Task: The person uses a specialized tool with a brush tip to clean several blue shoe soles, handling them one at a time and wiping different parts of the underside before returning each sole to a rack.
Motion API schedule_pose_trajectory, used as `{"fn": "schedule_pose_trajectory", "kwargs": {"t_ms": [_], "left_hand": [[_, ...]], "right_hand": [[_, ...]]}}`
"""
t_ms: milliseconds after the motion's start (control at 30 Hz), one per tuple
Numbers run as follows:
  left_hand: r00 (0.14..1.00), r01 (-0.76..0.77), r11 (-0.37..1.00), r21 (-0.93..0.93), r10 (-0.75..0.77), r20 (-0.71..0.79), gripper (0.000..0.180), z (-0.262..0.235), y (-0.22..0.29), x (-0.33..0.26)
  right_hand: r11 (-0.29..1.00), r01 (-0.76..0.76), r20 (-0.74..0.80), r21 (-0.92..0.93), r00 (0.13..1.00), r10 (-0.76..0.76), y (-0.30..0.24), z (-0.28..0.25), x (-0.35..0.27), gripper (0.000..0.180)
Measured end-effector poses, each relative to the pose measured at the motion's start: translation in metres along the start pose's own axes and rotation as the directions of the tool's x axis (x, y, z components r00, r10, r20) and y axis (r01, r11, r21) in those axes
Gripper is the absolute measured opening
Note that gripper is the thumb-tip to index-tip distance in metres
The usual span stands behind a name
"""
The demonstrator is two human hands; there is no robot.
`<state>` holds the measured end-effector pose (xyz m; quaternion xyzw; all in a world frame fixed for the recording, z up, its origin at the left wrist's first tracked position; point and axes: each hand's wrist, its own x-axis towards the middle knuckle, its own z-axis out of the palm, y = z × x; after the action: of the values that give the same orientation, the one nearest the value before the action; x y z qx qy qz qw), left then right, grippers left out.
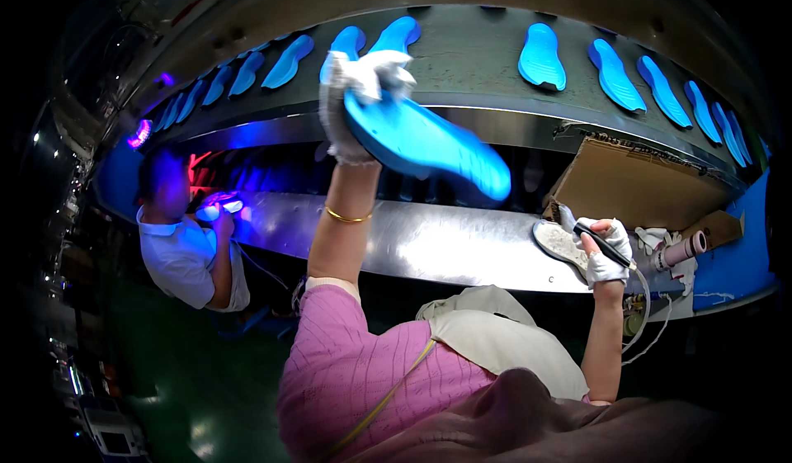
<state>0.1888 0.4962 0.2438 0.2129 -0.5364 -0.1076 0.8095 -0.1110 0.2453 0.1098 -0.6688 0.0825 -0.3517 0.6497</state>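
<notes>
My left hand point(345, 100), in a white glove, is raised in front of the belt and gripped round one end of a blue shoe sole point(429, 139). The sole slants down to the right, its far end slightly blurred. Over the steel bench, my right hand point(610, 261) wears a white glove with bare fingertips and is closed round a black-handled brush point(604, 247) with a pale tip. A white tube point(647, 310) runs from the brush's rear end. Below the brush tip lies a grey, sole-shaped piece point(559, 243) on the bench.
Several blue soles point(542, 57) lie along the dark belt point(470, 59) behind the steel bench point(429, 236). A cardboard sheet point(639, 184) stands at the right, near a pink roll point(681, 250) and cloths. Another person point(186, 244) works at the left under purple light.
</notes>
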Motion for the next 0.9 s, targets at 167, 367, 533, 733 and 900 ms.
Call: {"fn": "schedule_pose_trajectory", "kwargs": {"t_ms": [167,367,533,733,900], "left_hand": [[0.554,0.567,0.462,-0.682,-0.827,-0.099,0.069,0.032,-0.090,-0.094],[0.387,0.451,0.236,-0.861,-0.921,-0.050,0.082,0.092,-0.106,-0.178],[0.556,0.300,0.334,-0.893,-0.822,-0.121,0.071,0.097,-0.134,-0.186],[0.682,0.264,0.553,-0.790,-0.686,-0.253,0.058,0.114,-0.163,-0.193],[0.682,0.219,0.532,-0.818,-0.683,-0.262,0.059,0.116,-0.140,-0.191]], "right_hand": [[0.999,-0.027,0.013,0.045,1.000,0.027,0.023,0.006,-0.013,0.020],[0.987,-0.103,0.094,0.125,0.991,0.091,0.032,-0.007,-0.012,0.023],[0.984,-0.072,0.215,0.163,0.976,0.036,0.033,0.017,0.004,0.022],[1.000,-0.011,0.145,-0.012,0.989,0.013,0.048,0.040,0.035,0.017],[0.993,-0.030,0.369,0.118,0.929,-0.015,0.021,0.069,0.009,0.024]]}}
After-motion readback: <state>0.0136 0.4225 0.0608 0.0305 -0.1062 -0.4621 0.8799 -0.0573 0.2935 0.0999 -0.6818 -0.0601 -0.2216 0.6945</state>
